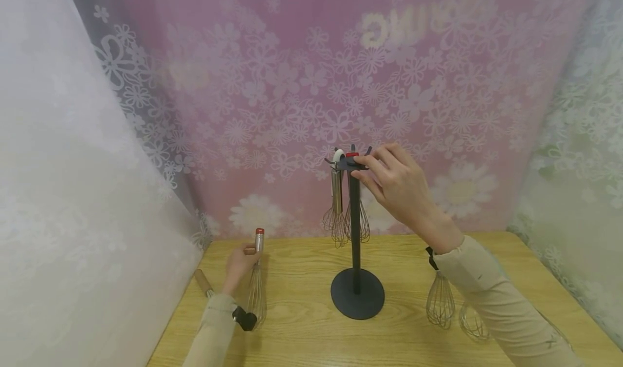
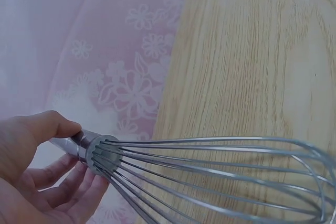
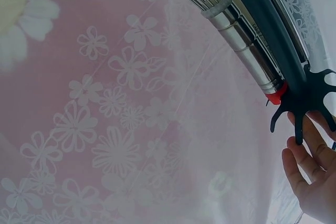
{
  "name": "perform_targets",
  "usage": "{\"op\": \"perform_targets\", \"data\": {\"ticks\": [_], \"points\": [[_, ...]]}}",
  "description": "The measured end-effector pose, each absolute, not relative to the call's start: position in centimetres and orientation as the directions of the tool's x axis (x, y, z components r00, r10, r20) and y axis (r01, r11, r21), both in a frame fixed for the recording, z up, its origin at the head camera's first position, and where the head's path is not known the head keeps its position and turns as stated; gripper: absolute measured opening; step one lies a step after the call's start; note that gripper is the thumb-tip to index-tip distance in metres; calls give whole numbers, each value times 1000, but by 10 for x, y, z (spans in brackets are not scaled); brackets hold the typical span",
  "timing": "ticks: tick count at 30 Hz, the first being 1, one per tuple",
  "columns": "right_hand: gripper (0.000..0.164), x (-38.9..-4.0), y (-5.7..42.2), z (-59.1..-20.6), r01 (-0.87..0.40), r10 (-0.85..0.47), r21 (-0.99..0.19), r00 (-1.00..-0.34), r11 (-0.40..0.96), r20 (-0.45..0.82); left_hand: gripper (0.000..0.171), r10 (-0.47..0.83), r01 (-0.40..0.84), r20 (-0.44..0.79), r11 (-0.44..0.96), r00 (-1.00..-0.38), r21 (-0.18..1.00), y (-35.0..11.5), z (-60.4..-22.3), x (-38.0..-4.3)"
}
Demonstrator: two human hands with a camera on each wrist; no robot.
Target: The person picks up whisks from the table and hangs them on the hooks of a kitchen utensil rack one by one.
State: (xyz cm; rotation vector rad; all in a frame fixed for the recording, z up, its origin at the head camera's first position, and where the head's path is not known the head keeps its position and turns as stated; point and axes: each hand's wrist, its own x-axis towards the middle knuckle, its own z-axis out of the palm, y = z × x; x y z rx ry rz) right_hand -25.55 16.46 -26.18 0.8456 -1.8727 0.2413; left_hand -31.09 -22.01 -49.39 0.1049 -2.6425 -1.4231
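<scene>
My left hand (image 1: 238, 265) grips a steel whisk (image 1: 260, 242) by its handle, red-capped end up and wire loops down. In the left wrist view, thumb and fingers hold the handle just behind the grey collar of the wires (image 2: 210, 148). With thumb and forefinger, my right hand (image 1: 400, 186) pinches the hooked top of a black stand (image 1: 356, 221). The right wrist view shows those fingers (image 3: 311, 129) among the curved hooks. Whisks hang from the hooks: one with a steel handle (image 1: 337, 191), another red-tipped (image 3: 244, 51).
The stand's round base (image 1: 357, 305) sits mid-table. A whisk with a wooden handle (image 1: 203, 281) lies at the left, partly behind the left arm. More whisks (image 1: 440, 305) lie at the right, partly hidden by the right sleeve. Patterned curtains (image 1: 272, 97) surround the wooden table (image 1: 302, 280).
</scene>
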Motion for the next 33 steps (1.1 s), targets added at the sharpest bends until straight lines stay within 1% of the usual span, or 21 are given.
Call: {"op": "perform_targets", "data": {"ticks": [6, 12, 18, 22, 27, 33], "points": [[57, -256, 164, -262, -650, -444, 206, -225, 732, 867, 39, -127, 86, 183, 543, -975, 835, -212, -492, -310], [57, -256, 164, -262, -649, -444, 210, -219, 732, 869, 39, -137, 121, 224, 528, -965, 841, -204, -489, -305], [56, -255, 162, -261, -635, -439, 219, -212, 741, 873, 38, -136, 182, 289, 514, -947, 838, -195, -484, -300], [56, -256, 161, -261, -630, -436, 220, -210, 745, 875, 38, -142, 215, 318, 481, -937, 850, -189, -482, -298], [56, -258, 161, -262, -649, -414, 186, -217, 738, 884, 39, -133, 265, 354, 441, -926, 858, -183, -481, -298], [56, -262, 165, -263, -695, -409, 147, -227, 703, 884, 38, -122, 290, 375, 433, -919, 853, -180, -477, -296]]}}
